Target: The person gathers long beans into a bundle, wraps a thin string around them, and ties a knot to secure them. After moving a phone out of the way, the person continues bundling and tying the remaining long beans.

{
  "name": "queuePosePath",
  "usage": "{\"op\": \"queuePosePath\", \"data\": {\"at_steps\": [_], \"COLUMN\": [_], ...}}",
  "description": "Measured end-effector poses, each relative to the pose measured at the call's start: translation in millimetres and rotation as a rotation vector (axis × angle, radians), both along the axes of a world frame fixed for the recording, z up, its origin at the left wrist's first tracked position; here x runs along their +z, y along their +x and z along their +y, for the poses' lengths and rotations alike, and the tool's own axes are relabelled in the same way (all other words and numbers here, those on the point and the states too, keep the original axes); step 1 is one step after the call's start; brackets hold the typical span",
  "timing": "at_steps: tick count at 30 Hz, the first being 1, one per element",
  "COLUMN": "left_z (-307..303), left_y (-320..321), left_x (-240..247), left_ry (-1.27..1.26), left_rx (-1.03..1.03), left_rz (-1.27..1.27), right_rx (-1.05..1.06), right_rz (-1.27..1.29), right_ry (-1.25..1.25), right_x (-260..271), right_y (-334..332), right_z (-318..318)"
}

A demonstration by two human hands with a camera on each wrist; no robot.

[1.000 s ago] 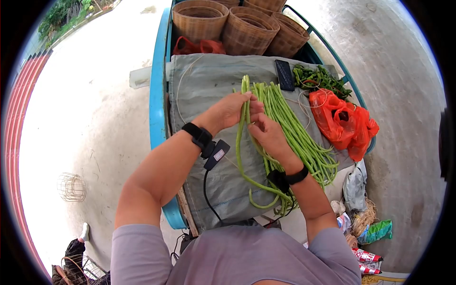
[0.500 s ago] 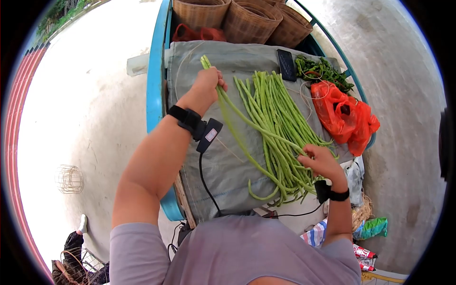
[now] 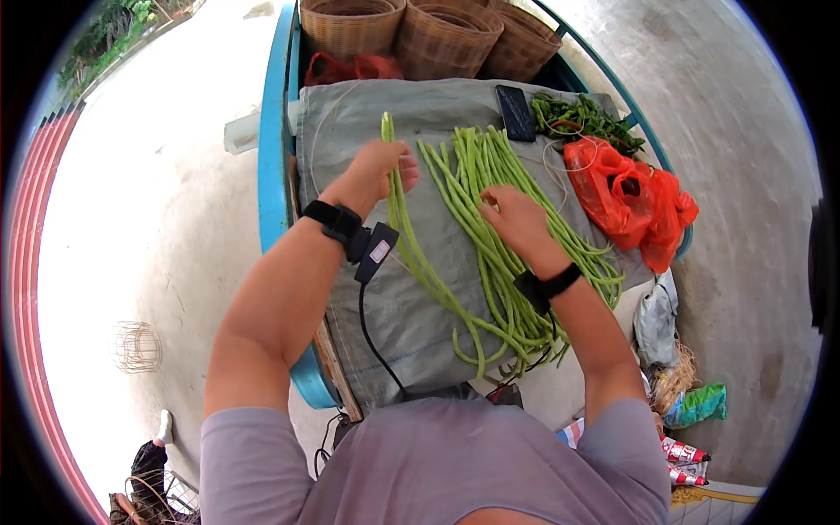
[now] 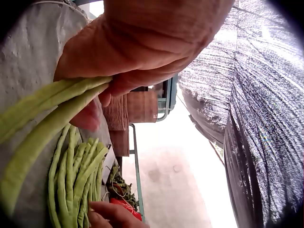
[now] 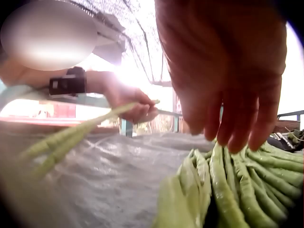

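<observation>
In the head view my left hand (image 3: 381,170) pinches a few long green beans (image 3: 400,219) near their upper ends, left of the main pile; their lower lengths trail down to the front of the cloth. The left wrist view shows these held beans (image 4: 52,97) between the thumb and fingers of the left hand (image 4: 142,42). Above the spread pile of beans (image 3: 516,179) is my right hand (image 3: 518,219), relaxed and holding nothing. In the right wrist view the fingers of the right hand (image 5: 228,80) hang over the bean pile (image 5: 237,185); contact is unclear.
Grey cloth (image 3: 350,114) covers the blue-railed cart (image 3: 273,157). Wicker baskets (image 3: 446,39) stand at the back. A phone (image 3: 516,114), leafy greens (image 3: 591,121) and a red bag (image 3: 626,192) lie right. A wire basket (image 3: 136,347) is on the ground left.
My left hand moved left from the pile with a few beans. The right hand slid down to the beans' lower right, let go, and came back up over the pile.
</observation>
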State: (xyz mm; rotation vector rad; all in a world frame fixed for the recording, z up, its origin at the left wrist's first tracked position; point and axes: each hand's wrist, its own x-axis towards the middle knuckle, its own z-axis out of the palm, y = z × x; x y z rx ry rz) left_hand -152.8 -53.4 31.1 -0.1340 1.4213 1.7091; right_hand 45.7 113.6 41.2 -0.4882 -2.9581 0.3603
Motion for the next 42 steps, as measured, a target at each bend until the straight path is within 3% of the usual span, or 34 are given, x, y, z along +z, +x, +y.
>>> {"op": "queuePosePath", "data": {"at_steps": [4, 13, 16, 19, 22, 28, 31, 34, 42], "left_z": [1.5, 3.1, 4.0, 8.0, 7.8, 11.8, 8.8, 8.2, 10.1], "left_y": [0.6, 10.0, 12.7, 15.3, 18.5, 25.9, 27.6, 32.1, 32.6], "left_x": [-1.6, 1.3, 1.1, 1.8, 3.5, 18.6, 25.2, 30.2, 29.0], "left_ry": [0.023, 0.043, 0.041, -0.001, 0.177, 0.521, 0.564, 0.537, 0.652], "left_rx": [-0.004, -0.025, -0.046, -0.049, -0.108, -0.137, -0.214, -0.115, -0.135], "left_rz": [-0.021, 0.006, 0.009, 0.015, -0.015, -0.078, -0.073, -0.081, -0.042], "right_rx": [-0.202, -0.241, -0.327, -0.283, -0.212, -0.121, -0.074, -0.035, -0.064], "right_rz": [-0.306, -0.383, -0.252, 0.047, 0.308, 0.398, 0.404, 0.365, 0.402], "right_ry": [0.131, 0.085, 0.005, -0.232, -0.77, -0.793, -0.843, -1.015, -1.126], "right_x": [1.4, -0.1, 5.5, -9.0, 1.7, 4.2, 4.0, 10.3, 7.0], "right_y": [-33.8, -49.6, -46.2, -32.8, -21.0, -15.9, -14.4, -11.8, -13.7], "right_z": [-15.1, -20.6, -19.7, 3.3, -6.3, -37.7, -44.5, -51.2, -54.1]}}
